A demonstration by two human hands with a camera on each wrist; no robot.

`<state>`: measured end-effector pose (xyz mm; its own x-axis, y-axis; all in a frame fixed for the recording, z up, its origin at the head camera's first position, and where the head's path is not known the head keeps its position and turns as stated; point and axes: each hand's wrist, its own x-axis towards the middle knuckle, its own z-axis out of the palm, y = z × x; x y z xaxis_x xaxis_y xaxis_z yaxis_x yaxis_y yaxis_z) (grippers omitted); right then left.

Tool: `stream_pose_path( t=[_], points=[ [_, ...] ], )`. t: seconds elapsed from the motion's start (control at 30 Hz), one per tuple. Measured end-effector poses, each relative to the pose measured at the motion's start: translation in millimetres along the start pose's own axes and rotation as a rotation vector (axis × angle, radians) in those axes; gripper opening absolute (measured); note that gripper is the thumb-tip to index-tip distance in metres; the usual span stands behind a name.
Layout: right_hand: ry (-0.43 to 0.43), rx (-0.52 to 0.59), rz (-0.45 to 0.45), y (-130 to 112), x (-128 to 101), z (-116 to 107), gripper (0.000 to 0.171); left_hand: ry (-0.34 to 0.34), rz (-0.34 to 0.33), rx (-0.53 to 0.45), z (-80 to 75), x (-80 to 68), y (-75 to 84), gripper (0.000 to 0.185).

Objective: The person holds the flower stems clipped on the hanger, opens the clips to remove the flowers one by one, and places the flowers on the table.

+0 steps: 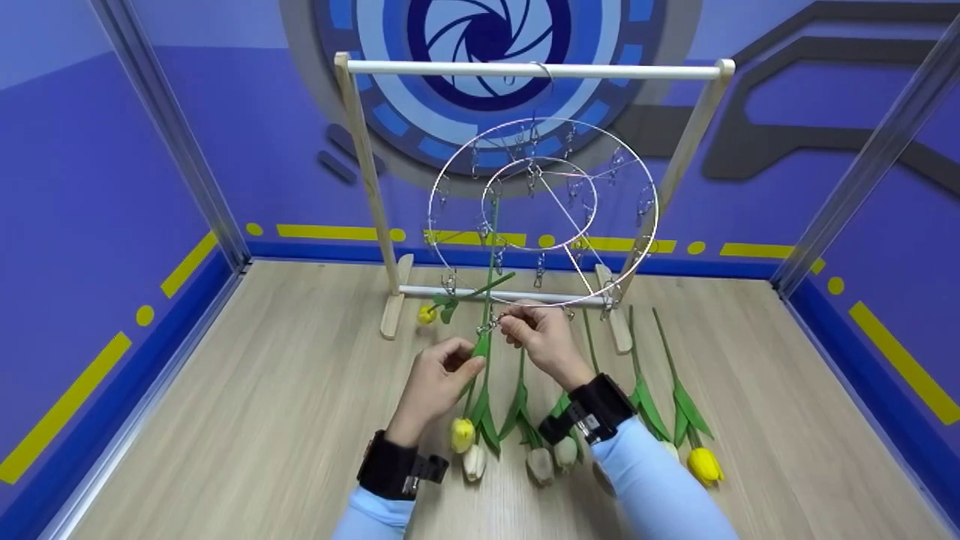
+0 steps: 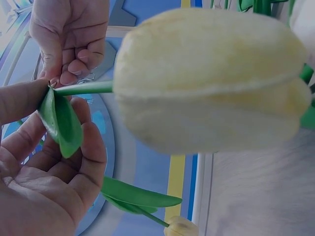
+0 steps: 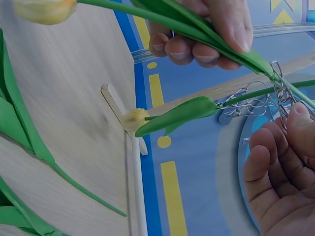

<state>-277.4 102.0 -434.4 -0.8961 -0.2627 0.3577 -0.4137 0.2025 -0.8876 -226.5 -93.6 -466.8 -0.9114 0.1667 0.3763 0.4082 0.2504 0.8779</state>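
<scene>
A yellow tulip (image 1: 463,435) hangs flower down from my left hand (image 1: 442,379), its long green stem rising toward the wire rings. Thumb and forefinger pinch that stem by its leaf, as the left wrist view shows; there the pale flower (image 2: 211,78) fills much of the picture. My right hand (image 1: 551,341) pinches a metal wire clip (image 3: 281,91) by its handles. In the right wrist view the clip's jaws lie right at the stem beside the leaf. A second yellow tulip (image 3: 134,119) hangs from another clip on the round hanger (image 1: 431,217).
The hanger hangs by a hook from the white bar (image 1: 442,68) of a wooden stand (image 1: 360,150), with several clips around its rings. White tulips (image 1: 540,465) and a yellow tulip (image 1: 705,465) lie on the wooden table (image 1: 262,420). Blue walls (image 1: 225,135) stand behind and beside it.
</scene>
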Motion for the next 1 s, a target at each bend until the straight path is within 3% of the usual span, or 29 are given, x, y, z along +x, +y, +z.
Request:
stream_pose_path(
  t=[1.0],
  points=[
    [-0.001, -0.029, 0.016, 1.4, 0.6, -4.5, 0.013, -0.019, 0.019, 0.020, -2.9, -2.7, 1.8, 0.011]
  ],
)
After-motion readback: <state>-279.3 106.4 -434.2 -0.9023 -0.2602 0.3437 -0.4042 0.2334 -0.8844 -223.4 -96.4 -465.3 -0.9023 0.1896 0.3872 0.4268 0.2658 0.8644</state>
